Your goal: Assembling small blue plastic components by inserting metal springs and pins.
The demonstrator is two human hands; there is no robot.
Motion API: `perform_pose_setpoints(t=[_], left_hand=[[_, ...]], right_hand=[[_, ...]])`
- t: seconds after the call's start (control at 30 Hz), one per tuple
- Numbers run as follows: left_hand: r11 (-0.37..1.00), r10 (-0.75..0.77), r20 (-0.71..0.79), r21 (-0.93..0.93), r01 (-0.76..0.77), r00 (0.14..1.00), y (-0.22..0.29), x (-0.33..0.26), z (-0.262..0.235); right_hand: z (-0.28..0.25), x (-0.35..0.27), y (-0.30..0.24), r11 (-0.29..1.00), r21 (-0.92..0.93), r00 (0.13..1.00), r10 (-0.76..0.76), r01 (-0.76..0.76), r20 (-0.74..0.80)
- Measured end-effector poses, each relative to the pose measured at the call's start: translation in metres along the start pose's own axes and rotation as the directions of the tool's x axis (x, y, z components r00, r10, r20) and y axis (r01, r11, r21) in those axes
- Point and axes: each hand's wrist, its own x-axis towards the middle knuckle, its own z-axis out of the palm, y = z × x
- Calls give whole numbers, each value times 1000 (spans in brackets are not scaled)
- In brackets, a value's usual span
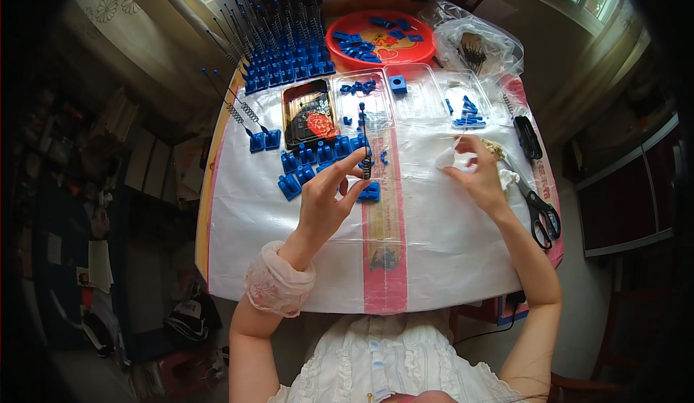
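Note:
My left hand [325,200] is raised over the middle of the table, fingers spread and curled, touching a blue plastic base [369,192] from which a thin rod with a coiled spring [365,143] stands upright. Whether the fingers grip it I cannot tell for sure. My right hand [478,172] holds a crumpled white cloth [450,159] on the table to the right. Several loose blue plastic clips [303,168] lie just left of the rod.
The table [289,258] has a white woven cover with a pink stripe. Black scissors [538,211] lie at the right edge. Clear trays [423,103], a dark tray [309,117], a red bowl [379,38] of blue parts and rows of finished spring rods [282,34] fill the far side.

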Motion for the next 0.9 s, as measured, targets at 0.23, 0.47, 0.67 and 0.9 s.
perform_pose_setpoints(t=[0.23,0.47,0.67,0.9], left_hand=[[1000,-12,-5,16,12,1000,0,0,-2],[997,-74,14,4,74,997,7,2,-4],[999,-32,-3,28,32,999,10,3,-4],[999,-12,-5,52,12,1000,10,3,-7]], right_hand=[[-4,-25,-75,984,128,989,-134,125,68],[58,4,-93,949,269,926,-243,165,289],[74,5,-97,966,235,918,-183,103,353],[73,6,-106,964,202,924,-230,173,306]])
